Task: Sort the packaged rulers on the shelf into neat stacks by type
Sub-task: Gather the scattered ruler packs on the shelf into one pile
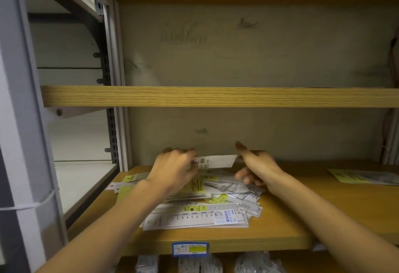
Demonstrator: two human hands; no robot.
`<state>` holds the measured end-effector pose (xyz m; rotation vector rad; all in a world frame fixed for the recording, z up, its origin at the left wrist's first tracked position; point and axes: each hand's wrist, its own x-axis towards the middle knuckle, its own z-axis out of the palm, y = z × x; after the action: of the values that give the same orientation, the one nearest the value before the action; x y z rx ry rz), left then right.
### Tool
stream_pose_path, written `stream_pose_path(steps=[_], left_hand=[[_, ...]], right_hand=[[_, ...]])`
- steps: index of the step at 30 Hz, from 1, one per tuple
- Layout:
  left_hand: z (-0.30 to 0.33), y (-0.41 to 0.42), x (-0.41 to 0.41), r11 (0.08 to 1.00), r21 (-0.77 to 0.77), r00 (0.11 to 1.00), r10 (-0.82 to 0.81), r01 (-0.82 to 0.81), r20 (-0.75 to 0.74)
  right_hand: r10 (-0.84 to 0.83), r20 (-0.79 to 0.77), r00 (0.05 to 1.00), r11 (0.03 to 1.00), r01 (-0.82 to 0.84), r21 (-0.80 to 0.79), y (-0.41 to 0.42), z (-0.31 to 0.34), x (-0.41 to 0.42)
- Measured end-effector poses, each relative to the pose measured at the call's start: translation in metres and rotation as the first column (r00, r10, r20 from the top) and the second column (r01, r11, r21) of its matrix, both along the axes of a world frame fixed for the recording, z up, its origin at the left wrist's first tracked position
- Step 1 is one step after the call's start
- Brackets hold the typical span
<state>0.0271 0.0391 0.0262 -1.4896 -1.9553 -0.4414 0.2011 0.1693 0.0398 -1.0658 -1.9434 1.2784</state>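
A loose pile of packaged rulers (200,205) lies on the wooden shelf (280,229), some with yellow labels and some with white and blue ones. My left hand (172,169) grips the left end of a white packaged ruler (218,161) and holds it level above the back of the pile. My right hand (257,164) is at that ruler's right end, fingers spread, thumb up; whether it touches the ruler is unclear. A long ruler marked up to 15 (198,217) lies at the front of the pile.
Another yellow-labelled packet (362,176) lies alone at the far right of the shelf. A wooden shelf board (216,96) runs across above my hands. A blue price tag (190,249) sits on the shelf's front edge, with bagged goods (257,263) below. A grey metal frame (21,121) stands left.
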Motion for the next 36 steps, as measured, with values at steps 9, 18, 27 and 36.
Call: stream_pose_path(steps=[9,18,27,36], left_hand=[[-0.005,0.006,0.005,0.973,0.169,0.972,-0.124,0.159,-0.198],[-0.02,-0.001,-0.01,0.946,-0.098,0.951,-0.31,0.31,0.019],[-0.033,0.017,-0.001,0.912,-0.32,0.959,-0.199,0.256,0.201],[-0.034,0.02,0.001,0.911,-0.32,0.958,-0.202,0.26,0.203]], right_hand=[[0.005,-0.167,0.986,0.939,-0.062,-0.339,-0.003,0.005,-0.012],[-0.212,-0.323,0.922,0.946,0.11,-0.305,0.012,-0.003,-0.014],[-0.173,-0.346,0.922,0.959,0.078,-0.271,0.007,-0.006,-0.019],[-0.199,-0.352,0.914,0.958,0.105,-0.268,0.009,-0.008,-0.013]])
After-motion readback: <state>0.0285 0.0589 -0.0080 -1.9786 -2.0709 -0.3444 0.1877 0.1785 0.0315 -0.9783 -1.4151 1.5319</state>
